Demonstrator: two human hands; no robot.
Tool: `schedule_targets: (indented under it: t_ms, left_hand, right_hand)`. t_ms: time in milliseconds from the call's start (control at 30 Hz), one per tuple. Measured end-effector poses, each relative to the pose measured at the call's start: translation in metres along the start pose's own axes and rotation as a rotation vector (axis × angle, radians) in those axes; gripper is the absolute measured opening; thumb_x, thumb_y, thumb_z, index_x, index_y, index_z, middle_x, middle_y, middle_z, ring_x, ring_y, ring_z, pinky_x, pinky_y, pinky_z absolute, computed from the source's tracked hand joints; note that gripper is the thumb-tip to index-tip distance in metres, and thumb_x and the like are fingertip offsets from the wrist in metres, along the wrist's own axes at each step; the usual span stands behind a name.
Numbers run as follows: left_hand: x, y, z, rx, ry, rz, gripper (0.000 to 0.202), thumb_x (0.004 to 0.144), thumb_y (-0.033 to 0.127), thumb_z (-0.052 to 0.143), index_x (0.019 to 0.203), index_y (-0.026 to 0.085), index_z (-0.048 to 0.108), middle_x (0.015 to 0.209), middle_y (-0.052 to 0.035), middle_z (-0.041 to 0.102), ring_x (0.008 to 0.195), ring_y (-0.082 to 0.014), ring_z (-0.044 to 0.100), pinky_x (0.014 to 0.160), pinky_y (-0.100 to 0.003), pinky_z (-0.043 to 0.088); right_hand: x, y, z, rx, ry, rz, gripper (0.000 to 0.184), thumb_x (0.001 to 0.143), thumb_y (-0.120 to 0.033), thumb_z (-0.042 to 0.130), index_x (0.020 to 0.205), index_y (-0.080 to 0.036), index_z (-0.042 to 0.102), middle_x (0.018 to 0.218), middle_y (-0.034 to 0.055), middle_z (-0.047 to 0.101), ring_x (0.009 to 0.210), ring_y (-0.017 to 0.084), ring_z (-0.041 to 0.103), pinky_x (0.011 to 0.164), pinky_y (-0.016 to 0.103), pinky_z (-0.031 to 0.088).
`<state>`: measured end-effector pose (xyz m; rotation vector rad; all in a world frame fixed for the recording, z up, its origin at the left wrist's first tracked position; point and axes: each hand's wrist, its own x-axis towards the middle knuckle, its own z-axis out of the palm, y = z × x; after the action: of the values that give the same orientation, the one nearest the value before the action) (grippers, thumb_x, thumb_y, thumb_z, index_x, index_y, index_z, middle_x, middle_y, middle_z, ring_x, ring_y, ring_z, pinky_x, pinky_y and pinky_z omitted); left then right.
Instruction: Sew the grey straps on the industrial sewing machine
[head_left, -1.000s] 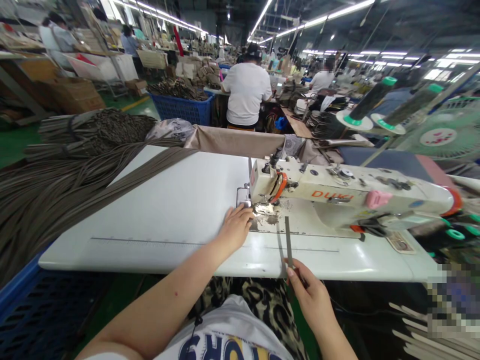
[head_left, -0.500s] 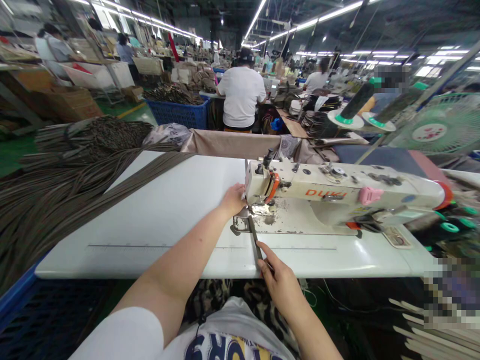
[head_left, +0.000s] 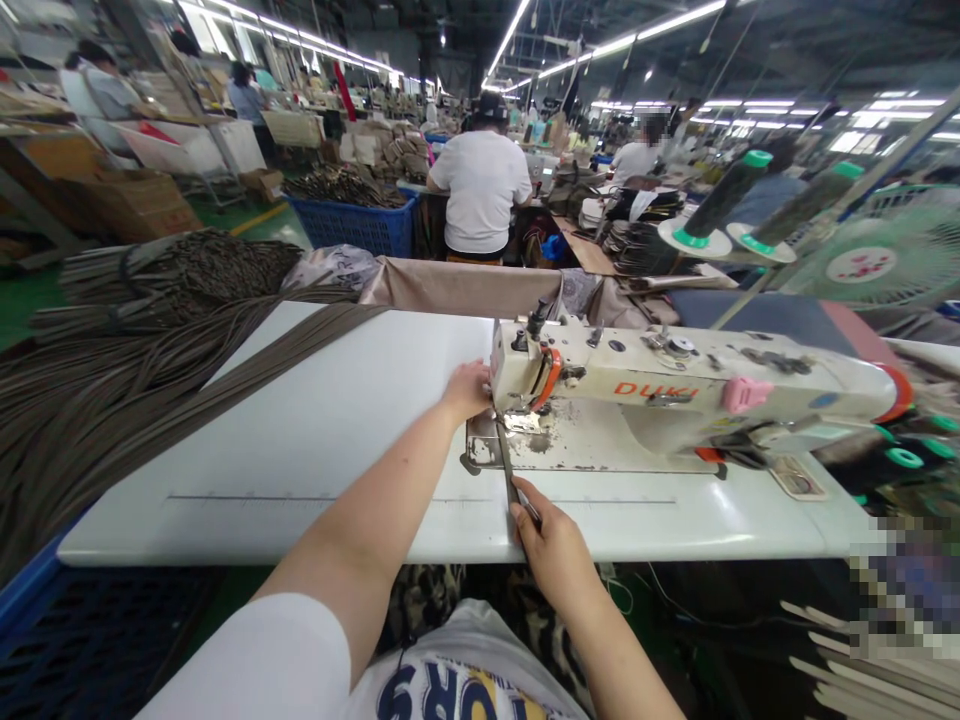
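A white sewing machine (head_left: 637, 370) with an orange band stands on the white table, its head toward my left side. Under its presser foot runs a narrow dark grey-brown strap (head_left: 506, 462), which comes straight toward me to the table's front edge. My right hand (head_left: 553, 540) pinches this strap between thumb and fingers, in front of the needle plate (head_left: 484, 440). A thin shiny thing, too small to name, shows at its fingers. My left hand (head_left: 468, 390) reaches to the left side of the machine head, beside the needle; its fingertips are partly hidden there.
Long strips (head_left: 247, 375) drape over the table's left end from a large heap (head_left: 172, 270). Thread cones (head_left: 724, 205) and a fan (head_left: 862, 262) stand at right. A blue basket (head_left: 352, 228) and a seated person (head_left: 484, 180) are ahead. Pale strips (head_left: 847, 665) lie lower right.
My right hand has shifted slightly left and toward the machine along the strap. My left hand has moved slightly away from me, beside the machine head.
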<state>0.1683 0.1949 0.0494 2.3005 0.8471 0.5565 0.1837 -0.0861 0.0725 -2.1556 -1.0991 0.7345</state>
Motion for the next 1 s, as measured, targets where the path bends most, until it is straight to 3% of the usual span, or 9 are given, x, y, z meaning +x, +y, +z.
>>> schedule_targets:
  t_ms: [133,367,533,700,833,1000]
  left_hand:
    - [0.0,-0.003,0.001,-0.032,0.018,0.021,0.033,0.077,0.024,0.079,0.111,0.024,0.078,0.115,-0.0104,0.074,0.123,-0.0357,0.061,0.112,-0.048,0.041]
    - [0.001,-0.005,0.005,-0.123,0.069,0.04,0.029,0.078,0.019,0.076,0.107,0.024,0.079,0.112,-0.0097,0.075,0.12,-0.0339,0.061,0.114,-0.049,0.038]
    - [0.001,-0.009,0.007,-0.221,0.112,0.017,0.014,0.076,0.02,0.076,0.09,0.021,0.08,0.102,-0.0095,0.075,0.108,-0.0312,0.064,0.102,-0.043,0.047]
    - [0.0,-0.015,0.006,-0.345,0.225,-0.068,0.007,0.075,0.016,0.071,0.069,0.018,0.07,0.091,-0.0074,0.069,0.093,-0.0239,0.063,0.09,-0.035,0.047]
    - [-0.008,-0.018,0.006,-0.501,0.331,-0.186,0.023,0.079,0.029,0.071,0.062,0.018,0.06,0.077,-0.0042,0.062,0.08,-0.0202,0.06,0.078,-0.031,0.047]
    - [-0.036,-0.014,0.006,-0.788,0.368,-0.249,0.031,0.08,0.047,0.068,0.083,0.017,0.064,0.08,-0.0041,0.067,0.078,-0.0185,0.063,0.075,-0.03,0.051]
  right_hand:
    - [0.002,-0.001,0.002,-0.046,0.005,0.015,0.053,0.099,-0.036,0.045,0.146,-0.017,0.059,0.129,0.0146,0.072,0.12,0.033,0.068,0.101,0.045,0.051]
    - [0.005,0.0,0.004,-0.082,0.037,0.007,0.05,0.1,-0.034,0.047,0.145,-0.019,0.06,0.121,0.0137,0.075,0.11,0.032,0.072,0.097,0.045,0.054]
    - [0.007,0.004,0.006,-0.025,0.091,-0.053,0.048,0.098,-0.032,0.048,0.142,-0.017,0.062,0.129,0.0152,0.071,0.119,0.032,0.068,0.102,0.045,0.053]
    - [0.006,0.008,0.005,0.058,0.228,-0.197,0.042,0.096,-0.033,0.052,0.133,-0.018,0.066,0.107,0.0118,0.068,0.093,0.024,0.068,0.091,0.04,0.056]
    - [0.006,0.005,0.004,0.125,0.329,-0.281,0.038,0.095,-0.036,0.058,0.127,-0.018,0.068,0.107,0.0114,0.065,0.092,0.023,0.065,0.088,0.039,0.056]
    - [0.01,-0.01,0.005,0.229,0.342,-0.343,0.032,0.097,-0.043,0.057,0.109,-0.019,0.073,0.115,0.0143,0.067,0.109,0.026,0.063,0.098,0.042,0.052]
